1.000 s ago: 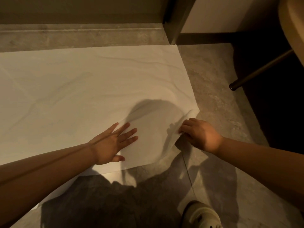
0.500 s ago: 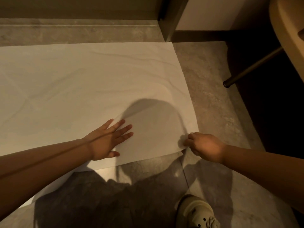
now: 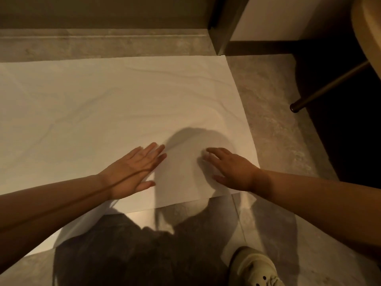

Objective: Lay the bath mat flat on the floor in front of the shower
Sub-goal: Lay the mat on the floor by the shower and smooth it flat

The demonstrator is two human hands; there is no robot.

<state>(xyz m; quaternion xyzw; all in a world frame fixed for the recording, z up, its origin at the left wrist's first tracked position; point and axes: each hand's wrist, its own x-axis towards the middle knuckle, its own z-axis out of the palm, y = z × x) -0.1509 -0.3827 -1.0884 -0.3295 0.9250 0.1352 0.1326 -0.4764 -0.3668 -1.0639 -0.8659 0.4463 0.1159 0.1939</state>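
The white bath mat (image 3: 107,104) lies spread over the grey floor, with faint creases across it. Its far edge runs along a low stone step (image 3: 103,44). Both palms rest flat on the mat near its front right corner. My left hand (image 3: 134,171) has its fingers spread and points up and to the right. My right hand (image 3: 231,169) lies palm down beside it, fingers apart, just inside the mat's right edge. Neither hand holds anything.
A dark post (image 3: 222,27) stands at the mat's far right corner. To the right is a slanted metal leg (image 3: 327,87) under a wooden round top (image 3: 369,27). A pale shoe (image 3: 255,267) shows at the bottom; bare grey floor (image 3: 274,120) lies right of the mat.
My right hand let go of the mat's front right corner, which now lies flat, and moved left onto the mat, palm down. My left hand stayed pressed on the mat.
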